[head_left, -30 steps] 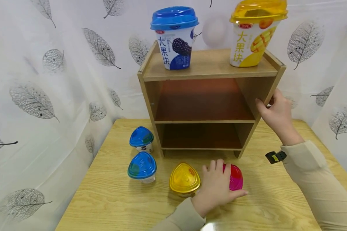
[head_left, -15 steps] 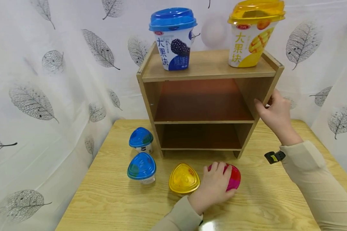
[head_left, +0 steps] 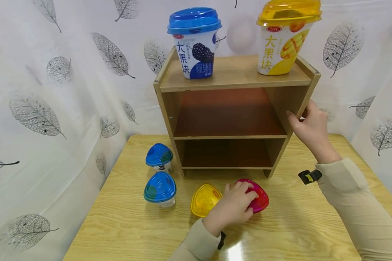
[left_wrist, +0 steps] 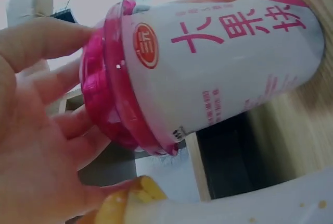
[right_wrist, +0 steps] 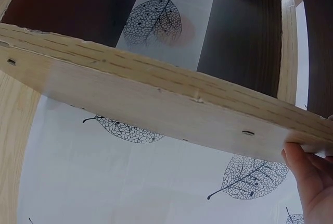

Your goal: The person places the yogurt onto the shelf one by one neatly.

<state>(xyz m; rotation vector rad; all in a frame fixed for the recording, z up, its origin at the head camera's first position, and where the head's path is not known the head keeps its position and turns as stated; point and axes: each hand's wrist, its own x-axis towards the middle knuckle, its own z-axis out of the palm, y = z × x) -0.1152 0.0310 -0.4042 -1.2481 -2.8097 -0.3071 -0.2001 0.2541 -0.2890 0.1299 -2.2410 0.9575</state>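
My left hand (head_left: 232, 206) is over a pink-lidded yogurt cup (head_left: 260, 198), with bent fingers touching the lid. In the left wrist view the thumb and fingertips lie against the pink lid (left_wrist: 112, 78), and the palm stays apart from it. Beside that wrist sits a yellow-lidded yogurt cup (head_left: 204, 199), partly covered by the hand. My right hand (head_left: 311, 127) grips the right side panel of a small wooden shelf (head_left: 235, 88), thumb on the inner side and fingers behind. The right wrist view catches the thumb on the panel (right_wrist: 130, 91).
A blue-lidded cup (head_left: 197, 47) and a yellow-lidded cup (head_left: 282, 43) stand on the shelf's top. Two more blue-lidded cups, a rear cup (head_left: 160, 156) and a front cup (head_left: 160, 188), stand left of the shelf on the wooden table (head_left: 124, 224). A leaf-patterned curtain (head_left: 68, 90) hangs behind.
The pink-lidded cup has shifted slightly left and back, and its lid has turned. My left hand has moved a little left, its spread fingers now more bent. The right hand keeps its grip.
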